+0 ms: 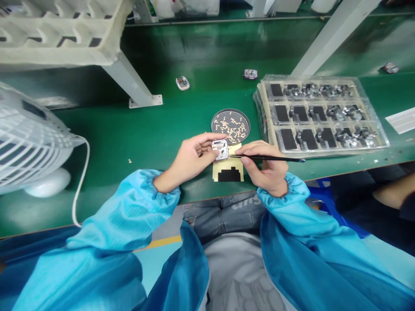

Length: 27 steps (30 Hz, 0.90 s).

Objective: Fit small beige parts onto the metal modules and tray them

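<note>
My left hand pinches a small white watch-like housing with parts inside it, thumb at its lower edge and fingers behind. In my right hand is a pair of black tweezers, gripped like a pen, their thin tip close to the housing's right side. Whether the tip touches it or carries anything is too small to tell. Below the hands lies a yellow sheet with black adhesive pieces. Just beyond them stands a round dark dish scattered with small beige pieces.
To the right, stacked clear trays hold black pads and silvery parts. Two more housings lie farther back. A white fan and its cable stand left. Metal posts rise from the green bench. Someone's arm shows at right.
</note>
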Motion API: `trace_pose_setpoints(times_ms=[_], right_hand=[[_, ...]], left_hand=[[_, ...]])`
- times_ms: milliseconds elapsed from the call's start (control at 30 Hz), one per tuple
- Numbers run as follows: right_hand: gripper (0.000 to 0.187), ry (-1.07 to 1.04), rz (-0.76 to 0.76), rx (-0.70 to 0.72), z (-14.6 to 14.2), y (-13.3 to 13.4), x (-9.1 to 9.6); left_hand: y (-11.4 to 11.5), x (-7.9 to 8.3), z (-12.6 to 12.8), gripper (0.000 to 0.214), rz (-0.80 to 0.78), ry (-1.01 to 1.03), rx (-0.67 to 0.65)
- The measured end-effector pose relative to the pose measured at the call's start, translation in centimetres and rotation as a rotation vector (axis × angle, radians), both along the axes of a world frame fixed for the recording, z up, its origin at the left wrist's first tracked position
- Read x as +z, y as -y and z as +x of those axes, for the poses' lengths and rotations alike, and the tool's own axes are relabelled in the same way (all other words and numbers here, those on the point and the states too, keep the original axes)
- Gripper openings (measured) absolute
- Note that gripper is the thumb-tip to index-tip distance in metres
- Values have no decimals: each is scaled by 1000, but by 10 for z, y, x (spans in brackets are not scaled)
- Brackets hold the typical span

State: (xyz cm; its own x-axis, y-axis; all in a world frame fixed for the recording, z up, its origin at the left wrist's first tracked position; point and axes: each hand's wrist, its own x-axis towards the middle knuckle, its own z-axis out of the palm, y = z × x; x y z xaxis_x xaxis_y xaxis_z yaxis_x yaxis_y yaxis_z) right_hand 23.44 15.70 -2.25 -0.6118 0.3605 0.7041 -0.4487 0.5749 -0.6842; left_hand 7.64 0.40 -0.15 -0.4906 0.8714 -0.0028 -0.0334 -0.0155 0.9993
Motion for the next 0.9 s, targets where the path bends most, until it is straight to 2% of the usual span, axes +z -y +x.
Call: trace_pose_setpoints(times_ms=[133, 300, 467, 767, 900], right_hand=[[22, 48, 69, 33, 2, -1, 1], [26, 52, 64, 63, 2, 0, 2], [22, 83, 94, 52, 2, 1, 2], [22, 85, 68, 47, 0, 1, 2], [20, 35, 38, 21, 1, 3, 1]], left_hand=[[0, -1, -1, 43, -11, -34, 26], [1, -1, -3, 43, -22, -34, 26], [0, -2, -3, 42, -11, -8, 16], [-1, -1, -3, 42, -17, -1, 26], [-2, -2, -5, 39, -11, 80, 43]])
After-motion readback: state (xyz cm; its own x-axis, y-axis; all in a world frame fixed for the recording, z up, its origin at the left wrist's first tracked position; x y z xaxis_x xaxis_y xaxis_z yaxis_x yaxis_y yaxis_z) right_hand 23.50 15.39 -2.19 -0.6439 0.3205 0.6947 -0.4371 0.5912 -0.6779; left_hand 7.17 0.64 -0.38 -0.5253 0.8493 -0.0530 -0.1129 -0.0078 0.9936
